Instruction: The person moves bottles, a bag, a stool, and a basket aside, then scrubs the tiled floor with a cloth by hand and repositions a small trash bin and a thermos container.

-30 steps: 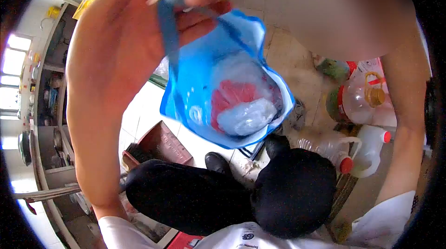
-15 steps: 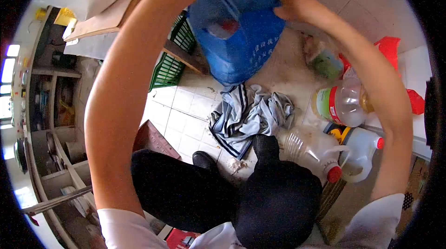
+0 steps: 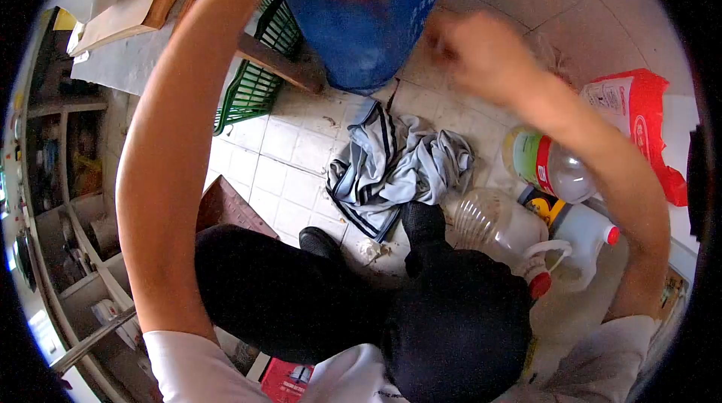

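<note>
A blue plastic bag (image 3: 353, 34) with white print is at the top of the view, cut off by the edge. Through its side something red shows faintly. My left forearm reaches up to the bag's left side, and the hand itself lies beyond the top edge. Just right of the bag is my right hand (image 3: 477, 46), blurred by motion with its fingers bent; whether they hold anything is not clear. Below the bag a crumpled grey-blue cloth (image 3: 406, 162) with dark stripes lies on the tiled floor, against my black shoe (image 3: 423, 226).
Clear plastic bottles (image 3: 489, 222) and a red-capped jug (image 3: 583, 234) lie at the right, near a red-and-white bag (image 3: 639, 125). A green basket (image 3: 252, 95) stands behind a wooden bar (image 3: 278, 65). Shelves (image 3: 75, 177) line the left; a brown board (image 3: 233, 211) lies by my leg.
My right hand has come away from the bag's rim, moving down and toward me. The bag sits higher in view, its top now out of frame. My left hand has passed out of view.
</note>
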`<state>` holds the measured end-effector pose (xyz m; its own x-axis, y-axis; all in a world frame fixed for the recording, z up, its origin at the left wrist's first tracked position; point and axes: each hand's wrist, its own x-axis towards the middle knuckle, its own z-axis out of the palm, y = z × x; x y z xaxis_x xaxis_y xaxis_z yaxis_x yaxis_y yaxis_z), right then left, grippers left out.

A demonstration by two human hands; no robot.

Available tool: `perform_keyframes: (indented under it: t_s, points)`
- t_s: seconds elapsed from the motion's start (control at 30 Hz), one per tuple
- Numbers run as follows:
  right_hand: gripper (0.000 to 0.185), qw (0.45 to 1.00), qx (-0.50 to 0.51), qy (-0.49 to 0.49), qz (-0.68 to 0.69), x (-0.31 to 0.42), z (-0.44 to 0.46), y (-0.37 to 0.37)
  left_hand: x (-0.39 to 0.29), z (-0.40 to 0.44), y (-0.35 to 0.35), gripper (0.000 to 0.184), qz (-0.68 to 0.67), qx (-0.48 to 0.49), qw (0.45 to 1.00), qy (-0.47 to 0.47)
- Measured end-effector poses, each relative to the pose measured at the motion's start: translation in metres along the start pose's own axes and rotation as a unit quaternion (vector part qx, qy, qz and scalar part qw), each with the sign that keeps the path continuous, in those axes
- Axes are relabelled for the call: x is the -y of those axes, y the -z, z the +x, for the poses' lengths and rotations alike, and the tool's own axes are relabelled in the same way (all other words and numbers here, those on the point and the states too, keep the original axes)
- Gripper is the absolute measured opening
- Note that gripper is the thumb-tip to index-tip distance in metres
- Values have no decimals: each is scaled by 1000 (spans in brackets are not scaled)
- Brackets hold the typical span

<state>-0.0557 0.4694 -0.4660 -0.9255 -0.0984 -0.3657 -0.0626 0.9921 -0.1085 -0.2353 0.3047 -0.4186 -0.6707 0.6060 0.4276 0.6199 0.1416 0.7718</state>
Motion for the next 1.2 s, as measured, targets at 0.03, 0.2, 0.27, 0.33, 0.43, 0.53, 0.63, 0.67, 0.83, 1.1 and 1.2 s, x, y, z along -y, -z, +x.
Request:
perform_keyframes:
  t_s: [0.03,0.2,0.27,0.33,0.43,0.53,0.63,0.67,0.83,1.1,1.2]
  points:
    - [58,998,41,44,26,-4,1,-34,5,-12,-2,17,31,23,999,21]
    - [122,971,200,89,93,34,19,-213,-20,-55,-8,20,95,51,989,102]
    - [134,963,228,123,71,63,9,-227,-34,-66,-4,32,119,65,983,126]
    - [106,971,196,97,-93,94,6,-249,-54,-89,-2,38,217,31,975,26]
    - [57,980,95,175,28,76,19,-286,-45,-102,3,38,277,-24,960,-44]
    - [46,974,114,116,160,39,14,-224,-52,-112,2,42,332,-88,930,-129]
    - [47,963,196,83,163,-20,33,-157,-60,-114,4,35,332,-55,926,-169]
    - [48,977,157,52,135,-47,45,-149,-60,-115,6,31,324,-41,928,-180]
    - [62,995,12,-98,1,-154,113,-134,-49,-123,12,19,273,36,939,-205]
    - [64,968,-4,-251,29,-161,133,-211,-56,-147,-4,25,201,134,958,-156]
    - [58,954,67,-278,89,-132,107,-230,-55,-154,-21,26,149,214,950,-171]
